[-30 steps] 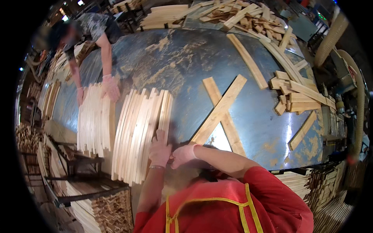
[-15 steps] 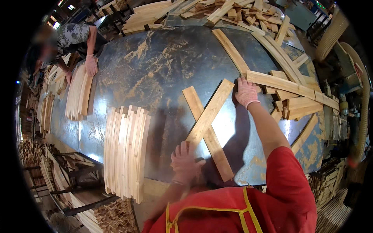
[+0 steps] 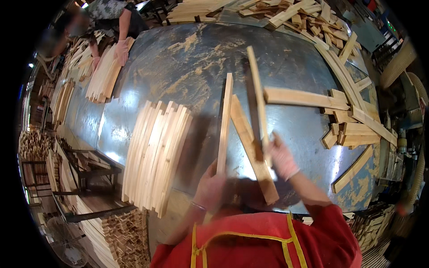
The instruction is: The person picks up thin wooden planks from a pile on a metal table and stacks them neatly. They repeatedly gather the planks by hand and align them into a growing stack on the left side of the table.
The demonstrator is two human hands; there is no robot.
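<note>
My left hand (image 3: pixel 210 185), in a pale pink work glove and slightly blurred, is closed round the near end of a wooden strip (image 3: pixel 226 116) stood on its narrow edge. Another wooden slat (image 3: pixel 257 94), also turned edge-up, is gripped near its lower end by my right hand (image 3: pixel 282 160), gloved the same way. Between these two a wooden board (image 3: pixel 250 145) lies flat and slanting on the metal tabletop (image 3: pixel 187 71). Left of my left hand stands a row of strips (image 3: pixel 156 154), packed side by side on edge.
At right, a loose board (image 3: pixel 304 97) reaches in from a heap of boards (image 3: pixel 353 129). Offcuts (image 3: pixel 308 22) pile up at the far right. Across the table at far left, a person's gloved hands (image 3: pixel 121 52) hold another bundle of strips (image 3: pixel 107 73). Sawdust streaks the metal.
My right hand has drawn a slat from the far side toward me and turned it on edge. My left hand has closed on its strip, now upright and no longer crossing the flat board.
</note>
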